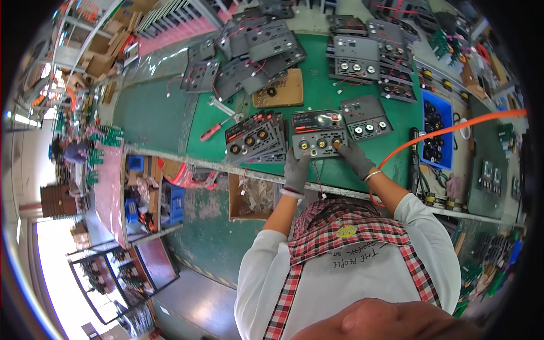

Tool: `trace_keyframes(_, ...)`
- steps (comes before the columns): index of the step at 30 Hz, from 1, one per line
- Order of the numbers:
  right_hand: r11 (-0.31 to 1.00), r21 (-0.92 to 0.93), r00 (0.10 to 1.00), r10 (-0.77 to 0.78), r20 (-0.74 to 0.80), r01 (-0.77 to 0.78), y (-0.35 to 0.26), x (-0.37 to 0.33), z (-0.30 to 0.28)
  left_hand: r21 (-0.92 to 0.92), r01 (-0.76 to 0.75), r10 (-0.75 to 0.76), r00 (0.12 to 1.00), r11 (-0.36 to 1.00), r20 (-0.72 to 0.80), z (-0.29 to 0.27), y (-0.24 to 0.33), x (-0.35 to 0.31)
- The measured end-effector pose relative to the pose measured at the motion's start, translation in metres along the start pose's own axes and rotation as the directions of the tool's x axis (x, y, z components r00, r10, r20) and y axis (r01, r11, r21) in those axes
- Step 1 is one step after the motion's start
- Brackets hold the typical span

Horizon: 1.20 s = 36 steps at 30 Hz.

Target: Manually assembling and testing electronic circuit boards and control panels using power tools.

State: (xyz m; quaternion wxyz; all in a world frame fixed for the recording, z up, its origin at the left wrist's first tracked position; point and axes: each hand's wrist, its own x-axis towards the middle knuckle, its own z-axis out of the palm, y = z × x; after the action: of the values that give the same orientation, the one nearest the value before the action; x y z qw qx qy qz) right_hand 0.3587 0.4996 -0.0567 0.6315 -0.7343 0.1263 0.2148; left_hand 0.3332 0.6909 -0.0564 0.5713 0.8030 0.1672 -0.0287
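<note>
A grey panel with a glossy dark top strip and gold round fittings along its lower part lies in front of me. My left hand, in a grey glove, grips its lower left edge. Another grey glove covers my right hand, whose fingertips close at the right-end gold fitting; what exactly they pinch is partly hidden. A thin wire with a white connector hangs from the panel over the table edge. Left of it lies a stack of similar panels. Touching the far right is a plain grey panel with silver fittings and red wires.
Piles of grey panels with wires and stacked panels cover the table's far side. A brown board, a wrench and a red-handled screwdriver lie leftward. At right are a blue bin of black parts and an orange hose.
</note>
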Motion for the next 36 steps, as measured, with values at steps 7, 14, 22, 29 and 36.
trace_keyframes(7,0.979,-0.128,0.988,-0.153,0.033,0.156,0.02,0.008,0.046,-0.48,0.007,0.021,0.998,0.877,0.053,-0.021,-0.044,-0.024)
trace_keyframes(14,0.875,-0.346,0.932,-0.363,-0.005,0.339,-0.018,-0.041,0.0,-0.387,0.202,-0.144,0.974,0.9,0.173,-0.007,-0.014,-0.058)
trace_keyframes(22,0.969,-0.123,0.836,-0.248,-0.49,0.216,0.023,-0.167,-0.206,-0.095,-0.224,0.216,0.612,0.97,0.761,0.081,0.019,-0.048)
trace_keyframes(29,0.76,-0.272,0.386,-0.031,-0.922,-0.59,0.178,-0.218,-0.381,-0.159,0.05,0.044,0.841,0.986,0.539,0.152,-0.085,0.058)
trace_keyframes(36,0.357,-0.516,0.463,-0.226,-0.857,-0.779,0.239,-0.202,-0.471,0.076,-0.413,0.329,0.813,0.908,0.481,0.245,-0.13,0.112)
